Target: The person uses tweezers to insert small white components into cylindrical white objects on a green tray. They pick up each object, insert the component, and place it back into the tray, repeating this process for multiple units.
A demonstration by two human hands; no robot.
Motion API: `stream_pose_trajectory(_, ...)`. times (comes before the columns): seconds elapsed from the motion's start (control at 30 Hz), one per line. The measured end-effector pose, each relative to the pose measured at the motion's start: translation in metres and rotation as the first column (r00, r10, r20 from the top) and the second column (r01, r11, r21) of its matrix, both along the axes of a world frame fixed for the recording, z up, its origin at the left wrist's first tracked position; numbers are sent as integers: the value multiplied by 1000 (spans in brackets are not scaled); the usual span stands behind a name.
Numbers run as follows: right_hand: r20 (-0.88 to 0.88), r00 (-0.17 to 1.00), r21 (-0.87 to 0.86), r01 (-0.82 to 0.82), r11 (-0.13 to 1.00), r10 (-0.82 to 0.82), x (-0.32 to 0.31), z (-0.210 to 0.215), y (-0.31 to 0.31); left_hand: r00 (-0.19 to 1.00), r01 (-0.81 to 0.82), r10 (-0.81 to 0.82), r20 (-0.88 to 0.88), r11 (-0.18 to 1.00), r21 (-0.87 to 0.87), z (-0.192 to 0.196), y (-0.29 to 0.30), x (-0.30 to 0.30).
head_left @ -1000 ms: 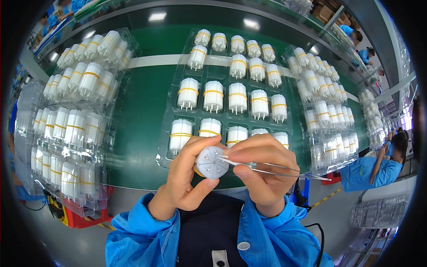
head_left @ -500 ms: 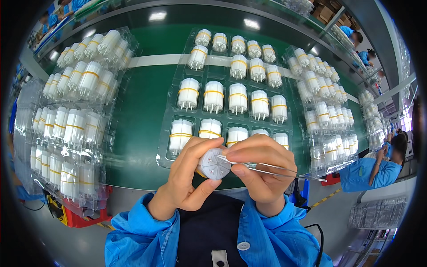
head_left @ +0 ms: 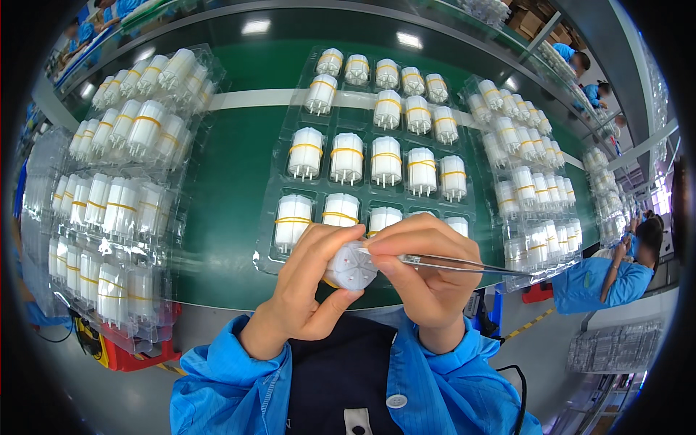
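Above the near edge of the green table [head_left: 225,203], the left hand [head_left: 301,299] grips a white cylinder [head_left: 351,270] between thumb and bent fingers, its round, segmented end facing the head camera. The right hand [head_left: 429,279] pinches a pair of tweezers [head_left: 471,267] narrowly between thumb and fingers; tips at the upper right of that end, contents not discernible. Beyond both hands, a clear tray [head_left: 268,255] holds rows of banded tubes [head_left: 386,161], pins toward the person. Similar loaded trays lie left and right.
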State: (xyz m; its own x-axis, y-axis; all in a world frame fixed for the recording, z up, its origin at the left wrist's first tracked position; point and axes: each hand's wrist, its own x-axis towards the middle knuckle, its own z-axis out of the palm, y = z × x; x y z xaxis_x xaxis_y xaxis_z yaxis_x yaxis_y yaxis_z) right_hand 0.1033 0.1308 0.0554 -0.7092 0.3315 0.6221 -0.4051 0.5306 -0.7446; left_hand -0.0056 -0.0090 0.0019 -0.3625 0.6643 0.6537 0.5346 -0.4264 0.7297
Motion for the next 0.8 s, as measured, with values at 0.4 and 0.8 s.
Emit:
stream_pose_trajectory(0.4, -212, 975, -419, -149, 896, 63, 14, 4, -11, 987, -149, 157, -28, 970, 191, -13, 10, 4)
stream_pose_trajectory(0.8, -115, 993, -417, -69, 906, 23, 4, -13, -23, 930, -343, 335, -151, 939, -32, -4, 4, 8)
